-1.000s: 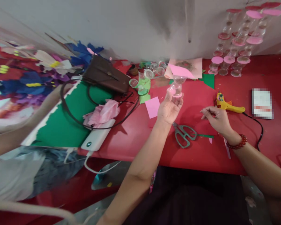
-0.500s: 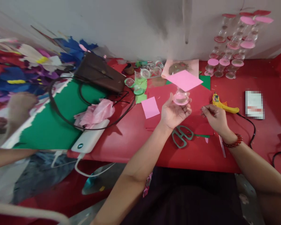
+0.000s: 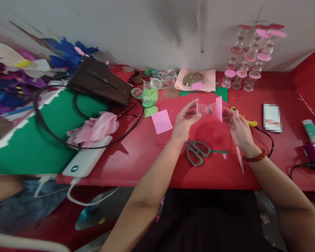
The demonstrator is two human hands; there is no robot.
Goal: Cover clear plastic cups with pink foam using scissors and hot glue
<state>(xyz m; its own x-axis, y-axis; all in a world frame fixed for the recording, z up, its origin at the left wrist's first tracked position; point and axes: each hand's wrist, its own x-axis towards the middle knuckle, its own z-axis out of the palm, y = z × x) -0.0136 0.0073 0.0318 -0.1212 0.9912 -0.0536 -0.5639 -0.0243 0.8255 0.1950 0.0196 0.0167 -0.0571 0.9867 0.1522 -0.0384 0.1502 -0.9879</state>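
Observation:
My left hand [image 3: 184, 120] is closed round the left end of a clear hourglass [image 3: 205, 110], which lies sideways in the air above red sheets [image 3: 170, 105]. A pink paper square [image 3: 218, 109] covers the hourglass's right end. Beside that paper is my right hand [image 3: 238, 127], fingers bent and apart; whether they touch the paper I cannot make out. Grey-green scissors [image 3: 198, 152] lie on the table just below my left hand. Behind my right hand, a yellow glue gun [image 3: 252, 123] is partly hidden.
More hourglasses [image 3: 242, 73] are stacked at the back right. Clear and green plastic cups [image 3: 148, 98] stand at the back, near sand on pink paper [image 3: 210, 75]. A brown bag [image 3: 102, 82], a white power bank [image 3: 88, 159] and a loose pink square [image 3: 162, 121] lie leftward.
The hourglass has turned from upright to sideways, so its pink paper square now faces right. My right hand has come closer to that paper with its fingers opened from a pinch.

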